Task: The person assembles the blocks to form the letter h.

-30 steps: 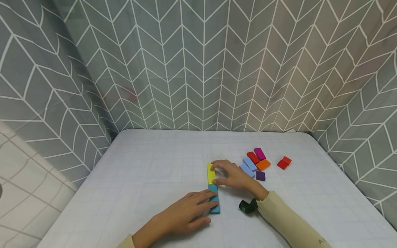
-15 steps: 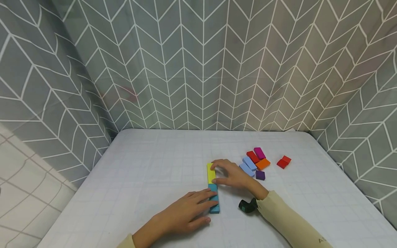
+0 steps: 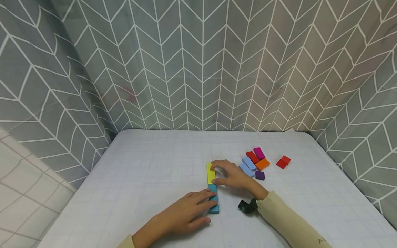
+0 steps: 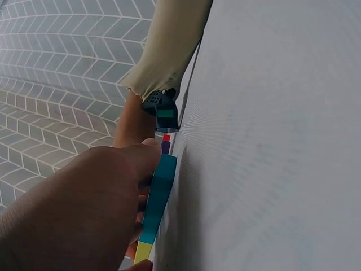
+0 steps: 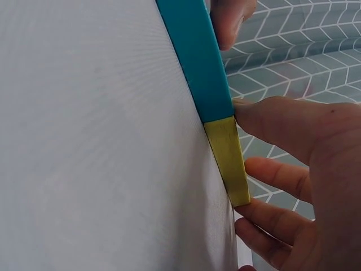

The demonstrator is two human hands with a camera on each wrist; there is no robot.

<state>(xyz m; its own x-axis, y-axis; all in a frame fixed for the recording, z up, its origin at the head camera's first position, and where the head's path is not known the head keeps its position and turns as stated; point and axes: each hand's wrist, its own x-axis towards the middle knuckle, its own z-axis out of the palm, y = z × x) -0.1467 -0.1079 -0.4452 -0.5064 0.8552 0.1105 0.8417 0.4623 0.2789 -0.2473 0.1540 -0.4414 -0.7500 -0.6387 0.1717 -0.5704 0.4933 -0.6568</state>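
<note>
A yellow block and a teal block lie end to end in one line on the white table. Fingers of my left hand rest across the teal block, with the thumb off its near end. My right hand holds the yellow block between thumb and fingers: the thumb is by the joint with the teal block, the fingertips at the far end. In the right wrist view, the ends of the teal block and the yellow block meet without a visible gap.
To the right of my right hand lie light blue blocks, a red block, a magenta block, an orange block and a purple block. Red pieces lie farther right. A dark wrist camera hangs at the right cuff.
</note>
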